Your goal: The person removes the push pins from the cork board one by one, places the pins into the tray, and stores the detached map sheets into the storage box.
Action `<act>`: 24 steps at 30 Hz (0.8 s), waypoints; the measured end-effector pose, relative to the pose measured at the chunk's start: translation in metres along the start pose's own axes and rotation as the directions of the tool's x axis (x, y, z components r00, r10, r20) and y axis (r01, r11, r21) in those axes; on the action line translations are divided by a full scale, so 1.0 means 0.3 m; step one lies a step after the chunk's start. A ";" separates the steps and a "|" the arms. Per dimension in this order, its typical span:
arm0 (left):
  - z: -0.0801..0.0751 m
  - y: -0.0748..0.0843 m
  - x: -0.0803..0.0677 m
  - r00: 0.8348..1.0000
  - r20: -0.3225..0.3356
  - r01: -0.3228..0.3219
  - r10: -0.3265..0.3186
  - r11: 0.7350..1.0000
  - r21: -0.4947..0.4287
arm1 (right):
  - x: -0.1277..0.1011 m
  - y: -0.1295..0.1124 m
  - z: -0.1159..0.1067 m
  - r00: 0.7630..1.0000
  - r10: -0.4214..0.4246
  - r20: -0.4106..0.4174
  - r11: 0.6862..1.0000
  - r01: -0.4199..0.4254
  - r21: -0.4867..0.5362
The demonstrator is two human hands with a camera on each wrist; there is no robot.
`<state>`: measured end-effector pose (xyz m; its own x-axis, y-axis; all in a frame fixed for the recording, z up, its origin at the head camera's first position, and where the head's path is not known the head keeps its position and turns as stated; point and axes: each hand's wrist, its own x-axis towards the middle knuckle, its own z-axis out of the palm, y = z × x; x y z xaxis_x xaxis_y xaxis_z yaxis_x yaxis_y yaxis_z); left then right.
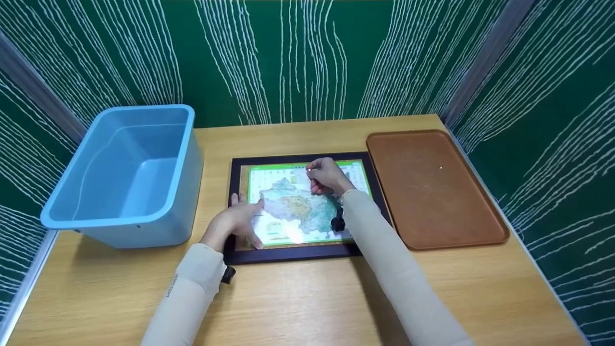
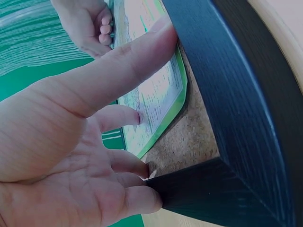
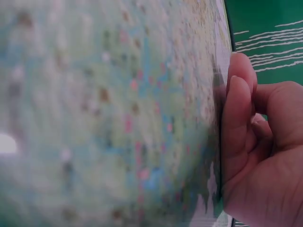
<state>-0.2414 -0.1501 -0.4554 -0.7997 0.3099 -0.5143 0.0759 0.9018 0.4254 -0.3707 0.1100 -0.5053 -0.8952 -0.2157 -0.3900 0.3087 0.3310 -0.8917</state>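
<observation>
Lay flat at centre frame: a map [image 1: 307, 204] on a dark-framed cork board [image 1: 233, 211], long axis running left to right. Pressed its lower left area with the left hand [image 1: 235, 222], fingers straight and spread. Curled the right hand [image 1: 326, 176] at the upper middle, apparently pinching a small pin [image 1: 308, 168].

The light is even and quite bright, from above. A white glare lies on the map [image 1: 307, 206] near its front edge. Soft shadows fall on the table [image 1: 298, 302] under both sleeves. The head view bends at its corners. The right wrist view is strongly blurred.
</observation>
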 end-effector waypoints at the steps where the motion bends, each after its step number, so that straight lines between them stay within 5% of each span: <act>1: 0.002 0.000 0.002 1.000 0.002 0.001 -0.001 1.000 0.002 | 0.000 0.002 0.001 1.000 -0.006 0.001 1.000 0.006 -0.012; 24: -0.003 -0.004 -0.001 1.000 -0.002 -0.008 0.008 1.000 0.010 | 0.018 0.013 -0.011 0.999 0.032 0.039 0.989 -0.037 0.145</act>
<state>-0.2420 -0.1516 -0.4550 -0.8000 0.3169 -0.5094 0.0884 0.9022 0.4223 -0.3752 0.1132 -0.5102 -0.8717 -0.2403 -0.4271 0.3854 0.2021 -0.9004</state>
